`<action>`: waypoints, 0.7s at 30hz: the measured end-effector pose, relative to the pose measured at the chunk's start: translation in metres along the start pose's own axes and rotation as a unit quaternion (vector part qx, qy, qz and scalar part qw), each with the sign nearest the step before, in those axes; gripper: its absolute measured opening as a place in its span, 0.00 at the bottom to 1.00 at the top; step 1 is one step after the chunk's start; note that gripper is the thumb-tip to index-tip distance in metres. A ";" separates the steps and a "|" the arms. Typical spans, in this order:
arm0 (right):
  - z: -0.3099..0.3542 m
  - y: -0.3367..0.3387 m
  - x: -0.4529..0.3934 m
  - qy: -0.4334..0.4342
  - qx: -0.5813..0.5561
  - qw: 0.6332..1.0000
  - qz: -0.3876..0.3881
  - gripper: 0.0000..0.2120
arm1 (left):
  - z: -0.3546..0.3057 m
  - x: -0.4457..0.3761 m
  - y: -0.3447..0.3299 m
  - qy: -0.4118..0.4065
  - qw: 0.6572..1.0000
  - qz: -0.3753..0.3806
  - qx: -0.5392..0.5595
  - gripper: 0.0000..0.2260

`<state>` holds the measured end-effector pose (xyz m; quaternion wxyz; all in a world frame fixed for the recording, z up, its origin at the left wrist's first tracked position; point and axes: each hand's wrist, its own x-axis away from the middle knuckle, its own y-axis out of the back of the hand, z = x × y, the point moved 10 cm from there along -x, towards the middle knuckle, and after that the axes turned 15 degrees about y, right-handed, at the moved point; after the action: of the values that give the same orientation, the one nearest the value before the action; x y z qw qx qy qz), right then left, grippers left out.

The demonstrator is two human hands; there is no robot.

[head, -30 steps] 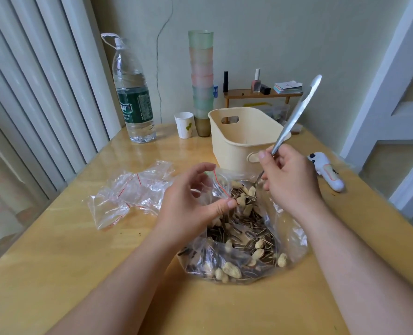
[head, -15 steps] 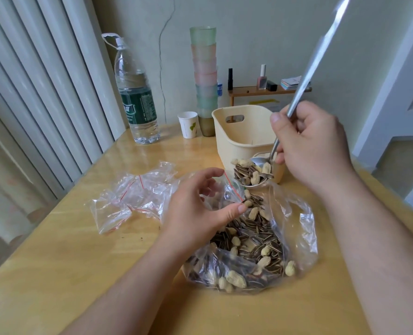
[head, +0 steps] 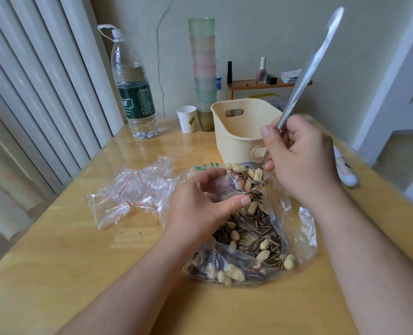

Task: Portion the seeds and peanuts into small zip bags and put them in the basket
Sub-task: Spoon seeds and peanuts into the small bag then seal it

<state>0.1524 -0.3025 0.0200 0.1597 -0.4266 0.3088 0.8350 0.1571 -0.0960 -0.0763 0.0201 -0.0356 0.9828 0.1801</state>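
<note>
A large clear bag (head: 299,228) of striped seeds and peanuts (head: 251,238) lies open on the wooden table (head: 79,250). My left hand (head: 198,204) pinches a small clear zip bag (head: 227,184) with a red strip, holding its mouth open above the large bag. My right hand (head: 299,160) grips a long metal spoon (head: 307,71) by its handle. The spoon's bowl, loaded with seeds and peanuts (head: 249,172), tilts at the small bag's mouth. A cream plastic basket (head: 234,134) stands just behind; nothing shows inside it.
A pile of empty small zip bags (head: 130,197) lies to the left. Behind stand a big water bottle (head: 134,93), a paper cup (head: 187,119) and a tall stack of coloured cups (head: 203,68). A white device (head: 345,172) lies at the right edge.
My right hand lifted the spoon, loaded with seeds and peanuts, out of the large bag and then tipped it down to the small bag's mouth. My left hand kept holding the small bag.
</note>
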 end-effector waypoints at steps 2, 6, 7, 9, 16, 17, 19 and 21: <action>0.002 0.002 0.000 0.016 0.021 1.000 0.000 0.08 | 0.002 -0.001 0.000 0.009 1.000 -0.002 0.002 0.33; 0.004 0.005 -0.001 0.031 0.037 0.999 -0.003 0.10 | 0.001 -0.001 -0.003 0.019 1.000 0.006 0.024 0.32; 0.005 0.006 -0.001 0.035 0.037 0.999 -0.006 0.09 | 0.001 -0.001 -0.004 0.022 0.999 0.008 0.032 0.32; 0.009 0.008 -0.001 0.042 0.037 0.998 -0.011 0.09 | 0.001 -0.001 -0.005 0.026 0.999 0.012 0.039 0.31; 0.015 0.005 -0.001 0.052 0.039 0.998 0.001 0.10 | 0.004 -0.001 -0.010 0.027 0.999 0.026 0.014 0.24; 0.015 0.005 -0.001 0.052 0.036 0.998 0.001 0.10 | 0.004 -0.001 -0.009 0.026 0.999 0.023 0.008 0.25; 0.015 0.003 0.000 0.050 0.033 0.998 0.003 0.10 | 0.003 -0.002 -0.008 0.021 1.000 0.015 -0.012 0.26; 0.014 0.002 0.001 0.051 0.035 0.998 0.005 0.11 | 0.001 -0.001 -0.005 0.014 0.999 0.004 -0.029 0.27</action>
<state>0.1417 -0.2949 0.0264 0.1546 -0.4608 0.3477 0.8018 0.1587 -0.1004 -0.0794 0.0048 -0.0345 0.9775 0.2082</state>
